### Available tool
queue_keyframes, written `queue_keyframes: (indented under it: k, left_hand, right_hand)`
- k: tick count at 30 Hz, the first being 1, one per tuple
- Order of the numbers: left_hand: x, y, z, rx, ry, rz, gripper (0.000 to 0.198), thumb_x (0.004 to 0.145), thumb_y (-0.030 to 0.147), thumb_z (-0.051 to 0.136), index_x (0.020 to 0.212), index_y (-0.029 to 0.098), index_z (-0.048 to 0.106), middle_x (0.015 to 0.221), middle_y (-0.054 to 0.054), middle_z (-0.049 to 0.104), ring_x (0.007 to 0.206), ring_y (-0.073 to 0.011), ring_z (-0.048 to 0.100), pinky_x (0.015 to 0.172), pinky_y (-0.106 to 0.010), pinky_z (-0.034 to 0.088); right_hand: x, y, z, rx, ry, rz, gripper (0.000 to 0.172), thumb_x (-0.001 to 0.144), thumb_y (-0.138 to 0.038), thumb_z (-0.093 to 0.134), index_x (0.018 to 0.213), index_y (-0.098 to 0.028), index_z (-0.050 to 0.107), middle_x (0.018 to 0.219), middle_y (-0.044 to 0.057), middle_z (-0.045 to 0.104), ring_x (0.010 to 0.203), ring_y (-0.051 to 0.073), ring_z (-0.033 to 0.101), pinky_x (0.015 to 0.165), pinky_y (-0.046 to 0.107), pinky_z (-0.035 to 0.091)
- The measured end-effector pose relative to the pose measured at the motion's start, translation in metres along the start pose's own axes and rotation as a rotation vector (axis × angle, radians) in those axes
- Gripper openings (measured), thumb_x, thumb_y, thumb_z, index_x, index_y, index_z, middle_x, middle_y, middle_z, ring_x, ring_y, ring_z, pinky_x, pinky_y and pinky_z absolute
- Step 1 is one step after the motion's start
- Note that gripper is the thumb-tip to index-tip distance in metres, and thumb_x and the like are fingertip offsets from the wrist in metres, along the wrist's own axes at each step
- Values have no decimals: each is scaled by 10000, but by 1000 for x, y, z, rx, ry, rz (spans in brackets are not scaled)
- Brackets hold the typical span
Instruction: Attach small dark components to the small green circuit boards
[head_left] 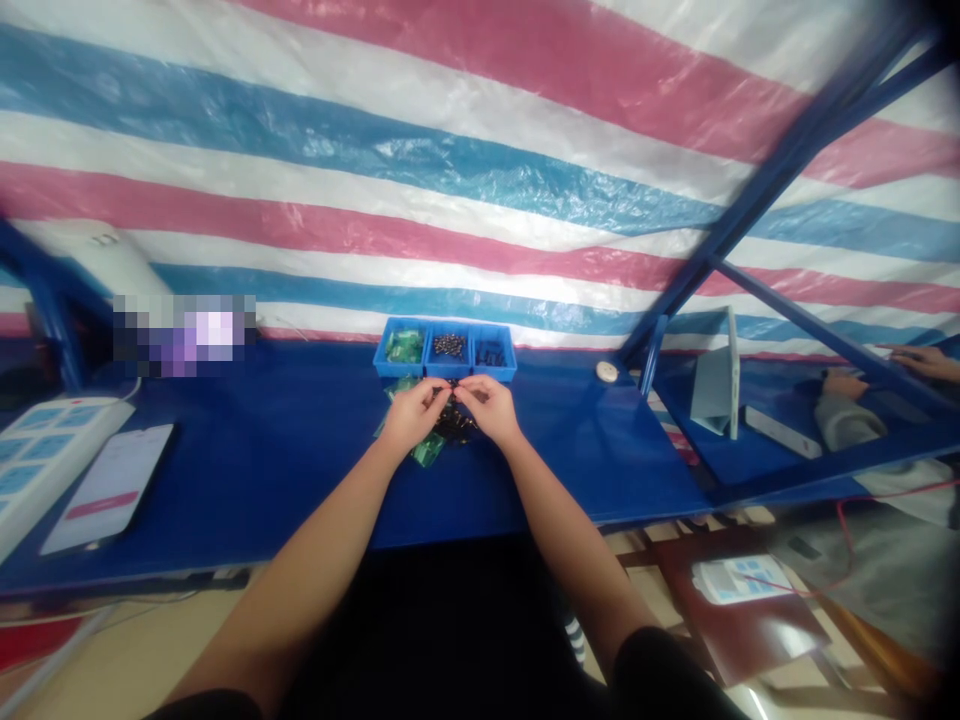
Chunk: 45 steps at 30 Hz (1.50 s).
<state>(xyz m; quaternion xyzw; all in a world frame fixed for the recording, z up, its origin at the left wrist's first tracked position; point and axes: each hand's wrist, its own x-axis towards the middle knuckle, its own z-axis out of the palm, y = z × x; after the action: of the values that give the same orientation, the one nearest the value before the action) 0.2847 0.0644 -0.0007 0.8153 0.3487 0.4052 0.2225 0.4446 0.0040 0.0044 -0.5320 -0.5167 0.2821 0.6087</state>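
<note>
Centrally on the blue bench (300,490), the left hand (412,413) and right hand (490,406) face each other, thumbs and fingers curled in, fingertips nearly meeting; I cannot tell whether they pinch a part, as that spot is too small and blurred. Just beneath and between them lies a loose pile (457,428) of dark parts with brassy glints. Green pieces (427,451) lie beside it, near the left hand. Just beyond stands a blue tray (442,372) with three compartments: green bits (405,347) in the left, small shiny parts (449,345) in the middle, dark blue ones (490,354) in the right. Well apart, a phone (112,487) lies leftward, a round white thing (607,372) rightward.
</note>
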Motion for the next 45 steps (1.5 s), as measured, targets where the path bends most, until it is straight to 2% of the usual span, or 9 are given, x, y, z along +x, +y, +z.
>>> queue_keyframes:
  k: [7,19,25,29,34,40,45]
  left_hand:
    - [0,2,-2,-4,-35,-25,273,914,439,496,994,231,652,568,51,492,512,-102,474,543,-216,368]
    - [1,2,-2,-20,15,-25,257,907,416,523,1007,211,640,526,72,436,479,-84,443,533,-205,358]
    - [1,2,-2,-24,11,-33,257,914,417,505,960,202,637,529,64,474,477,-89,464,527,-209,364]
    - [1,2,-2,-15,-8,-40,254,929,413,472,973,205,611,630,43,587,526,-103,529,560,-219,391]
    - [1,2,-2,-3,-25,-35,267,939,421,446,980,210,604,770,7,665,645,-136,603,630,-239,428]
    - [0,1,-1,-17,-29,-40,267,935,425,457,979,217,619,721,17,643,598,-126,574,610,-236,420]
    - [0,1,-1,-47,-3,-44,276,921,424,487,1021,210,631,551,54,522,482,-104,487,533,-222,379]
  right_hand:
    - [0,3,-3,-152,37,-125,225,798,-349,675,966,-208,727,904,37,749,797,182,702,713,282,557]
    - [0,-1,-3,-149,116,-105,184,769,-336,704,890,-210,761,866,32,757,750,189,699,679,289,559]
    - [0,1,-3,-132,75,-99,208,768,-346,709,911,-205,757,877,38,757,759,190,705,687,286,567]
    - [0,5,-2,-130,53,-118,237,788,-351,687,973,-216,749,930,40,755,805,193,709,715,292,572]
    - [0,5,-3,-137,49,-123,216,792,-355,683,944,-221,756,924,37,756,792,192,709,719,295,572]
    - [0,3,-2,-131,47,-126,220,797,-364,679,945,-221,759,931,35,756,794,193,709,713,292,570]
    - [0,3,-2,-117,59,-108,219,789,-370,688,928,-217,760,896,36,759,770,195,712,706,294,571]
